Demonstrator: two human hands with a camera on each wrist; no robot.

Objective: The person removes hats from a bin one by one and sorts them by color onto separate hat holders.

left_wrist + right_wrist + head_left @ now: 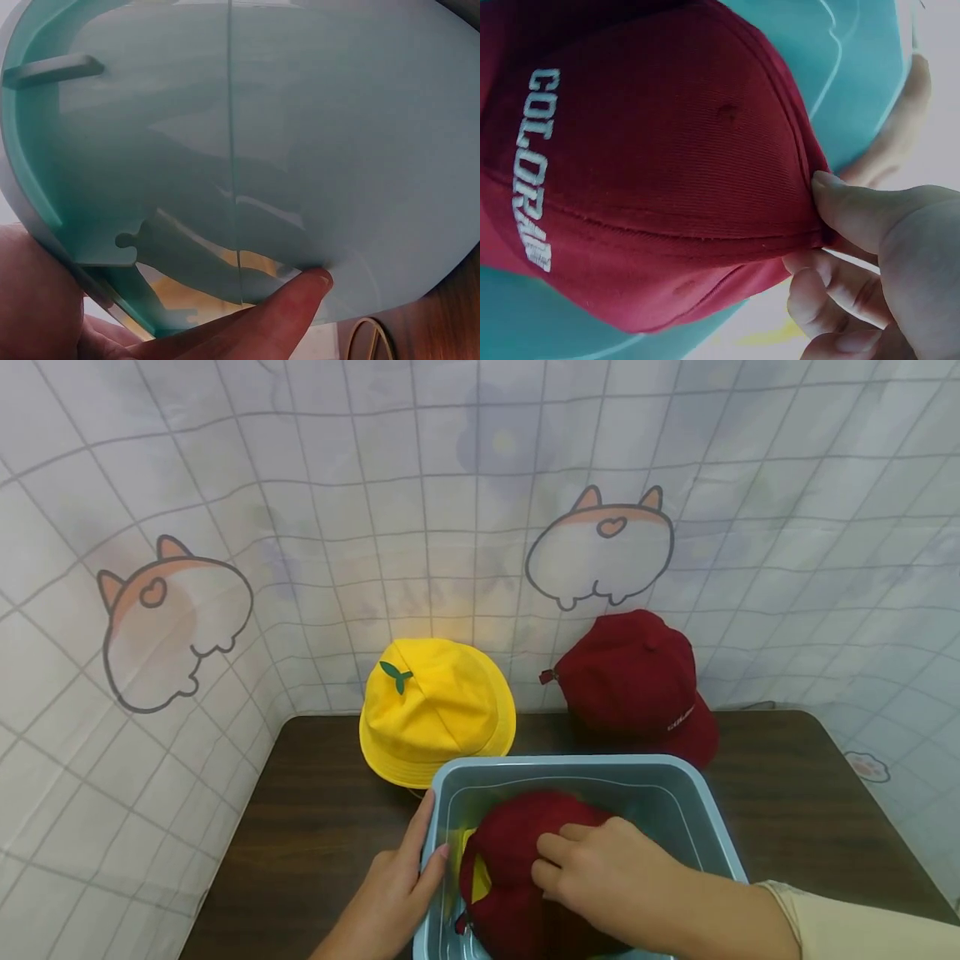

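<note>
A dark red baseball cap point(517, 847) is inside a light blue plastic basin point(570, 761). My right hand point(607, 872) pinches the top of its crown between thumb and fingers. White lettering on the cap's front shows in the right wrist view, where the cap point(652, 157) hangs from the fingertips. Beneath it, a yellow fabric piece point(481, 878) shows partly; the cap hides the rest. With my left hand point(386, 893), I grip the basin's left rim, thumb and fingers on either side of the wall. The basin's outer side point(172, 142) fills most of the left wrist view.
Behind the basin stand a yellow bucket hat point(438, 710) with a green sprout and another dark red cap point(633, 681). All rest on a dark wooden table point(307, 810). A white gridded cloth point(337, 527) with corgi drawings hangs behind and around the table.
</note>
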